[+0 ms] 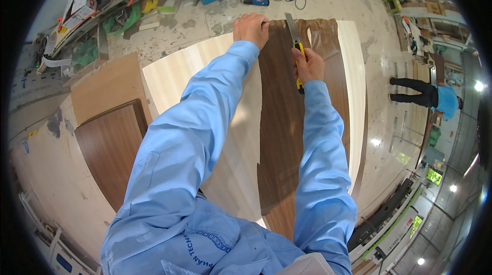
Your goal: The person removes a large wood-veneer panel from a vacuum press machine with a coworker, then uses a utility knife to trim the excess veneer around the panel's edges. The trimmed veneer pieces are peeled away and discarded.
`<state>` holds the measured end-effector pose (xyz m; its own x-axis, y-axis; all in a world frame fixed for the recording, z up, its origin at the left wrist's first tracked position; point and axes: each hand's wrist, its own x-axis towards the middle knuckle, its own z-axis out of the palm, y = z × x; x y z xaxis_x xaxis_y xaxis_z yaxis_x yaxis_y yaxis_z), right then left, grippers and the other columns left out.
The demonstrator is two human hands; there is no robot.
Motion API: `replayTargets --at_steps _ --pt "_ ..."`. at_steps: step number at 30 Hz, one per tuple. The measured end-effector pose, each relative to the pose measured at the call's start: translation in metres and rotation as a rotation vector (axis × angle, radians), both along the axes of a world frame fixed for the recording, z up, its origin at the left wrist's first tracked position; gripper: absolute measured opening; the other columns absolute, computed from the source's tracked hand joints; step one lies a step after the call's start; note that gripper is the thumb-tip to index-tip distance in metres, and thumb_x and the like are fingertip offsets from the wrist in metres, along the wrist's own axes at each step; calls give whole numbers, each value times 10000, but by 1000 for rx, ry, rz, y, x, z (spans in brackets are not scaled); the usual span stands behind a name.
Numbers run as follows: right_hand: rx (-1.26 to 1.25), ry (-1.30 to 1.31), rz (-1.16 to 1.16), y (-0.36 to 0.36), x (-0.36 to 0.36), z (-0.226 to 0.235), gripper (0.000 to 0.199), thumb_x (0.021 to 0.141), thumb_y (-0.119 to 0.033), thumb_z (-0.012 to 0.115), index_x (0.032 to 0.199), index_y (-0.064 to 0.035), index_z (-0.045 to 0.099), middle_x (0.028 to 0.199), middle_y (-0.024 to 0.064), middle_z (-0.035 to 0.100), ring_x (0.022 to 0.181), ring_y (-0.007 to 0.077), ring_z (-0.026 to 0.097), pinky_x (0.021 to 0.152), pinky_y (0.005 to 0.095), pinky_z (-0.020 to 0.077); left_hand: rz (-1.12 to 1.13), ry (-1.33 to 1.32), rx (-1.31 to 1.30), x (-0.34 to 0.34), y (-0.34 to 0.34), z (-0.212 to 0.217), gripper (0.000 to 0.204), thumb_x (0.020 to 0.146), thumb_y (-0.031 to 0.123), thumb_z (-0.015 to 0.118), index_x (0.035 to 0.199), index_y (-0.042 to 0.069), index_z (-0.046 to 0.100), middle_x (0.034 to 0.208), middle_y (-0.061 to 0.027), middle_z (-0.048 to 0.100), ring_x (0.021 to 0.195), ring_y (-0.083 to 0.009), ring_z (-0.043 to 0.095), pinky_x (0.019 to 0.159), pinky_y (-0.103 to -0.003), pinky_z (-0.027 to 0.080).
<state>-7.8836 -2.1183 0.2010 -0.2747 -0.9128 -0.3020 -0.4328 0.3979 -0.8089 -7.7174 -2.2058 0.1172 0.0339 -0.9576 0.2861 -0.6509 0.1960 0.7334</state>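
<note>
If misguiding yellow-and-black utility knife (295, 38) gripped in right fingers (299, 60), hold unclear in left fingers (251, 20), could gouge brown wood-grain sheet (279, 96).

The right hand (309, 66) holds a knife (296, 44) (yellow-and-black) over brown sheeting (281, 90).

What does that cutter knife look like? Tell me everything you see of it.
The cutter knife has a yellow-and-black handle and a long grey blade, metal by its look, extended. The right hand grips the handle; the blade points forward and slightly left, over the dark brown sheet, contact unclear.
</note>
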Motion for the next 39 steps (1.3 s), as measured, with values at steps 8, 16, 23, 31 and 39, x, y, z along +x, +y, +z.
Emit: replayTargets --at_steps 8,16,23,31,39 --pt "79 -10 -121 -1 0 3 458 1011 -406 596 777 -13 614 591 33 535 416 131 507 392 309 426 0 16 -16 0 -1 -1 61 868 197 696 898 155 730 931 -21 693 964 -279 619 863 -435 454" --pt "-32 -301 85 11 -24 -15 362 967 -61 479 1327 -77 510 905 53 611 661 132 578 593 292 511 18 27 -44 -1 -1 -2 66 858 207 701 888 153 726 926 -23 695 963 -279 623 866 -430 459" --pt "-74 257 262 0 -16 -19 637 946 1 499 1542 -179 365 912 138 683 688 217 637 680 367 530 -8 17 -30 0 -1 1 89 873 240 699 897 159 728 936 -31 697 970 -282 627 865 -435 463" --pt "-288 586 411 -36 2 -42 605 925 -48 588 1484 -237 459 948 241 688 858 432 666 773 506 507 -16 -8 35 1 -1 3 87 874 232 695 911 161 728 948 -29 697 976 -289 625 876 -440 463" --pt "-225 725 431 -51 7 -46 558 928 -89 589 1457 -239 494 956 236 689 865 430 660 776 527 504 -14 43 -5 1 -2 -1 30 834 195 714 849 174 731 873 -16 663 933 -268 608 854 -433 446"
